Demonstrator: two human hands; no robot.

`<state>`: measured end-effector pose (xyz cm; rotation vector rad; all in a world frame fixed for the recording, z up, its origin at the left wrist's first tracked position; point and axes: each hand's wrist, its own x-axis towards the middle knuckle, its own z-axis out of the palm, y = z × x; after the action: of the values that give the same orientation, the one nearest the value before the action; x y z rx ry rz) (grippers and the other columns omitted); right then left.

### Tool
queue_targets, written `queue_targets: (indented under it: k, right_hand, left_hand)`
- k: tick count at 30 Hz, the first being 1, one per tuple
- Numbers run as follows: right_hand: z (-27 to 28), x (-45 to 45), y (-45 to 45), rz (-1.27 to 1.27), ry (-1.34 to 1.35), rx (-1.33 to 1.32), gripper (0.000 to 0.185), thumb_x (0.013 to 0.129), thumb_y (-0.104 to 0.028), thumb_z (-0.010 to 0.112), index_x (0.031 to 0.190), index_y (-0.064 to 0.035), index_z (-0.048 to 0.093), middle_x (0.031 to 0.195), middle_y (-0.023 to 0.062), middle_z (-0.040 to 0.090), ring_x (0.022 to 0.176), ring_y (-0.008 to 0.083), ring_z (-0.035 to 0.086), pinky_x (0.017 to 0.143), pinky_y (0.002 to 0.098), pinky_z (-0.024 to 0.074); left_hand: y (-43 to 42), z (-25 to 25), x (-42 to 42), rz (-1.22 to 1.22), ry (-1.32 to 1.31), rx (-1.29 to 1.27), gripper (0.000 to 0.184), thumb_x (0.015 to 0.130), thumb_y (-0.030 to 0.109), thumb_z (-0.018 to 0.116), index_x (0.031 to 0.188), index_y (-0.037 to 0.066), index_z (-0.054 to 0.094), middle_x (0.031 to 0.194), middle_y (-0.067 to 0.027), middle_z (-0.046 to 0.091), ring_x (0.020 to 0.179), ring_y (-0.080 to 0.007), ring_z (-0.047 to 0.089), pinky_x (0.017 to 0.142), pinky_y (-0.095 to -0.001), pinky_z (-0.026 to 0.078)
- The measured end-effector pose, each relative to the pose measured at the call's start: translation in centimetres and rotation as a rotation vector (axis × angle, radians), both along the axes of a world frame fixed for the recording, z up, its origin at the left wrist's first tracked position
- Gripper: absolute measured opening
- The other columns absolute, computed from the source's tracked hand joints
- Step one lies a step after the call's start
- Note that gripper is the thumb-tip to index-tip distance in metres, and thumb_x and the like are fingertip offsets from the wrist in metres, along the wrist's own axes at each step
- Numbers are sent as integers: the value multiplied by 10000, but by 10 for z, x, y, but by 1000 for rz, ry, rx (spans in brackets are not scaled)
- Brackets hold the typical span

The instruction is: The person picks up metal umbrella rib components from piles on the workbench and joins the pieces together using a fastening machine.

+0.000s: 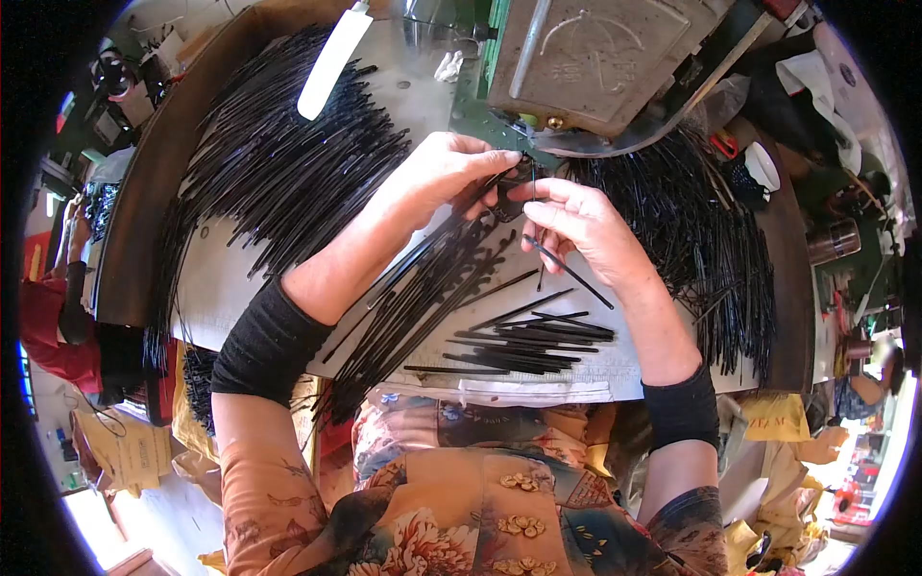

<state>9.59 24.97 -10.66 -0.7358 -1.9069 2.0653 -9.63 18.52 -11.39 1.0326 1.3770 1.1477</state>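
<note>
My left hand (444, 173) is closed, thumb and fingers pinching the end of a thin black rib (492, 180) just under the machine head. Close beside it, my right hand (588, 228) has its fingers curled around a short black rod (584, 280) that slants down to the right. The right fingertips are near the rib end, and the exact contact there is hidden. Long black ribs (403, 312) lie fanned below my left forearm. Several short black rods (533, 344) rest in a loose heap near the table's front edge.
The machine's metal cover (595, 72), embossed with an umbrella shape, overhangs my hands. Large heaps of black ribs lie left (288, 144) and right (706, 240). A long white object (333, 62) stands over the left heap. Another person's red clothing (60, 322) shows at far left.
</note>
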Motion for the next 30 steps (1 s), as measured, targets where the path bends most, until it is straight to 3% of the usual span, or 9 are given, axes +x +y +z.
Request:
queue_targets:
  k: [3,9,16,21,26,30]
  right_hand:
    - [2,0,-4,20,-23,-26,314,914,-188,513,1144,24,526,735,66,592,470,71,516,447,172,413]
    - [8,3,-12,333,-104,-90,328,916,-213,521,1137,29,528,681,40,594,449,65,520,411,185,397]
    - [0,5,-2,55,-160,101,231,876,-198,590,956,18,591,590,-11,523,430,44,456,409,170,351]
    - [-6,6,4,-70,-75,60,219,837,-192,639,936,-5,581,633,-16,519,480,47,464,440,172,352]
    - [-11,12,20,-70,71,-187,293,833,-175,628,1068,-26,535,799,76,636,669,154,644,580,245,534]
    - [-13,15,24,-102,147,-246,298,882,-176,560,1128,-12,522,849,121,652,698,174,658,562,242,538]
  left_hand:
    - [-4,6,5,52,36,7,323,822,326,654,806,4,640,572,-16,548,411,-56,446,379,-195,304]
    - [-6,10,8,51,127,57,334,845,306,630,858,-27,643,611,-27,577,427,-62,473,394,-211,350]
    - [-11,14,8,-250,483,33,285,833,220,632,989,-17,646,710,-43,638,553,-85,580,477,-211,455]
    - [-8,8,2,-272,247,-8,256,811,178,651,928,-50,642,683,-42,615,521,-86,545,473,-210,433]
    - [-6,4,-5,-289,97,-9,196,777,178,677,804,-15,653,623,-22,582,477,-81,507,454,-210,389]
    - [-5,1,-5,-302,70,-26,200,769,205,686,741,10,656,603,-11,574,470,-77,505,445,-206,381]
